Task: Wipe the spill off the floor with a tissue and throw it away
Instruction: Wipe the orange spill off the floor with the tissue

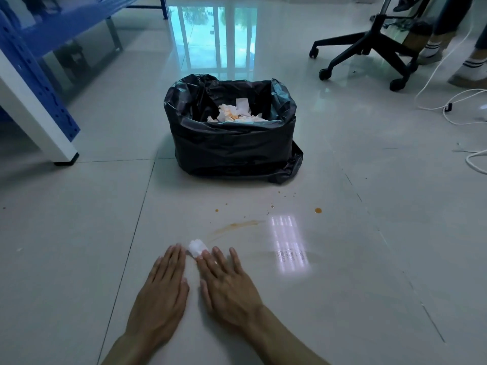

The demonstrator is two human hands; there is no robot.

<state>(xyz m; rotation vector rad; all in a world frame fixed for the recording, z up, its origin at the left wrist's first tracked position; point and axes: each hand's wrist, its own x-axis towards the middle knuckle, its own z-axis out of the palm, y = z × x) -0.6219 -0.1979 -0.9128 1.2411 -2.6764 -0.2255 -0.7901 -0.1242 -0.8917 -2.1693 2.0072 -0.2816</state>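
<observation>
A small crumpled white tissue (197, 247) lies on the pale tiled floor, just beyond the fingertips of both hands. My left hand (164, 293) rests flat, fingers together, to the tissue's left. My right hand (226, 280) also lies flat, its index fingertip touching the tissue's near edge. An orange-brown smear of the spill (238, 225) streaks the tile just past the tissue, with a round drop (318, 210) and small specks further right. The bin (229, 151), lined with a black bag, stands beyond the spill and holds several stained tissues.
A blue and white shelf frame (39, 106) stands at the left. A black office chair base (369, 48) is at the back right, beside a person's feet in white socks (469, 69). White cables (453, 109) trail along the right edge.
</observation>
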